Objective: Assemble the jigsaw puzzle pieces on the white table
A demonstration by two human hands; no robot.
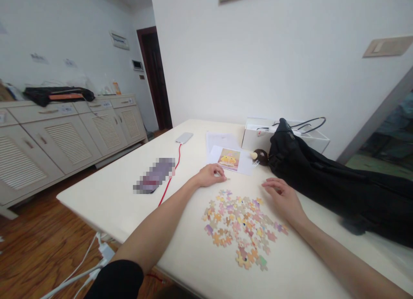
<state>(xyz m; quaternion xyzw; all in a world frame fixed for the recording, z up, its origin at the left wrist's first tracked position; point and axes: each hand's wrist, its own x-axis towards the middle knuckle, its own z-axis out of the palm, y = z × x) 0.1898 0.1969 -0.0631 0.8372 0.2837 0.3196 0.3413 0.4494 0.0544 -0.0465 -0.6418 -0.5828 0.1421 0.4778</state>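
Observation:
Several loose jigsaw pieces [242,227], pastel and orange, lie scattered on the white table [112,195] in front of me. My left hand [211,175] rests on the table just beyond the pile, fingers curled down, fingertips touching a small piece near the reference picture [229,158]. My right hand [282,196] lies flat at the pile's right edge, fingers spread and pointing left, holding nothing.
A black bag [325,178] lies along the table's right side beside a white box [258,133]. A phone [156,175] and a white power bank [184,137] joined by a red cable sit on the left. Cabinets [64,135] line the left wall.

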